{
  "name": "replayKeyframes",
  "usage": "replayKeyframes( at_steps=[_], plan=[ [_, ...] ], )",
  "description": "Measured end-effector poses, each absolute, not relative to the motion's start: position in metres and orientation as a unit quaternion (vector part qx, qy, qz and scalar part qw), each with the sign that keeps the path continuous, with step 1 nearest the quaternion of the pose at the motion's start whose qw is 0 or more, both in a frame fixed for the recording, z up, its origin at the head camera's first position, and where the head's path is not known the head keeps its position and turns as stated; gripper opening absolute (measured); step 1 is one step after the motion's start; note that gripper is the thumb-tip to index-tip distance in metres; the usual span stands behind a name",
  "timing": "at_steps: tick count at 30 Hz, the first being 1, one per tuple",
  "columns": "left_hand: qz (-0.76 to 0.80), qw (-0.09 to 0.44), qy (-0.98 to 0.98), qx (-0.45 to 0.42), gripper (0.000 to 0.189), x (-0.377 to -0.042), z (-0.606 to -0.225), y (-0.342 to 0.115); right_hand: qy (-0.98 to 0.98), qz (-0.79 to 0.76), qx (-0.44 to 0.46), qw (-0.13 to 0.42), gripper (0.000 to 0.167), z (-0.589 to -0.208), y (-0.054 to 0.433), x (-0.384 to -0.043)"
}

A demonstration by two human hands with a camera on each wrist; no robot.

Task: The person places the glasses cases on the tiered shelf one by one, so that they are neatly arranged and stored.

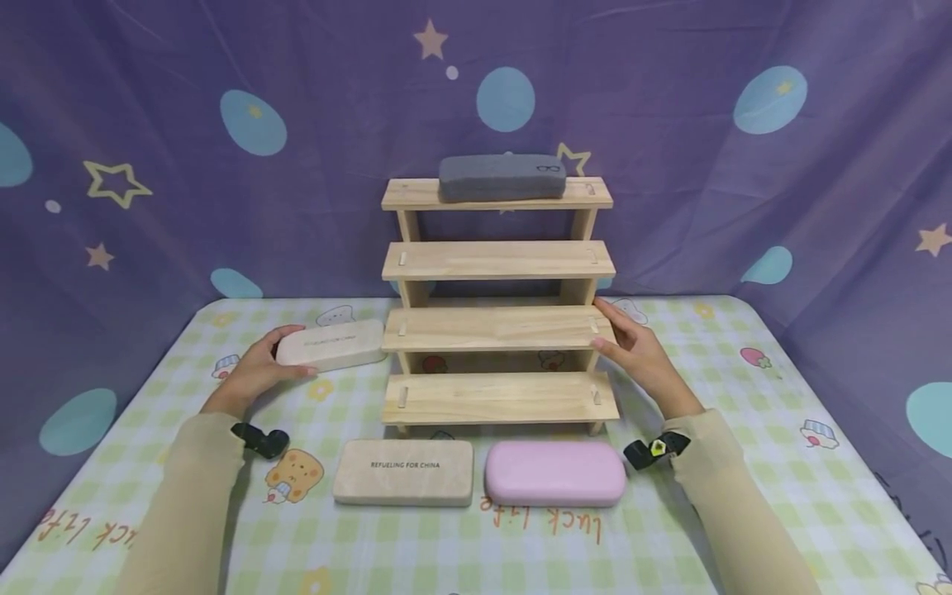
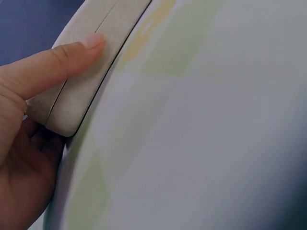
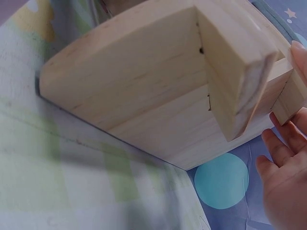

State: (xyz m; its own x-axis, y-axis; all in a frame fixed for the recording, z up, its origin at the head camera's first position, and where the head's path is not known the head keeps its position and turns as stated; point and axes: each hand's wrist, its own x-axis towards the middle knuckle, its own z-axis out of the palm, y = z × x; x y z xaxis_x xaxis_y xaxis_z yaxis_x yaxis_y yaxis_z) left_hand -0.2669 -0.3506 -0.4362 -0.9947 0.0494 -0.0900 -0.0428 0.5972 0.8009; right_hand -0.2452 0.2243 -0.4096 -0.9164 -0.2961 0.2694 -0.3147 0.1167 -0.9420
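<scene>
Plainly, a green-checked cloth [image 1: 268,537] is topped by a four-tiered rack [image 1: 498,258] of pale, grained wood, fronted by a smooth, rounded pink case [image 1: 555,473]. Left of the rack, a matt, round-cornered beige case [image 1: 332,347] is clamped by the left hand [image 1: 258,369]; one plank's end is pinched by the right hand [image 1: 645,361].

Grips a beige case [image 2: 76,105] by its left end with the left hand [image 2: 9,112], over green-checked cloth [image 2: 201,105].
</scene>
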Motion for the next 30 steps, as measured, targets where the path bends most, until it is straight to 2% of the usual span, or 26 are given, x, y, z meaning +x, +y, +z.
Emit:
replayKeyframes(
  at_steps=[13,30],
  plan=[
    [0.438,0.011,0.897,-0.051,0.099,-0.265,-0.438,-0.351,-0.747,0.633,0.203,0.012,0.063,-0.411,0.223,-0.245],
    [0.472,-0.036,0.880,-0.022,0.083,-0.255,-0.400,-0.345,-0.746,0.635,0.202,0.014,0.063,-0.409,0.225,-0.245]
  ],
)
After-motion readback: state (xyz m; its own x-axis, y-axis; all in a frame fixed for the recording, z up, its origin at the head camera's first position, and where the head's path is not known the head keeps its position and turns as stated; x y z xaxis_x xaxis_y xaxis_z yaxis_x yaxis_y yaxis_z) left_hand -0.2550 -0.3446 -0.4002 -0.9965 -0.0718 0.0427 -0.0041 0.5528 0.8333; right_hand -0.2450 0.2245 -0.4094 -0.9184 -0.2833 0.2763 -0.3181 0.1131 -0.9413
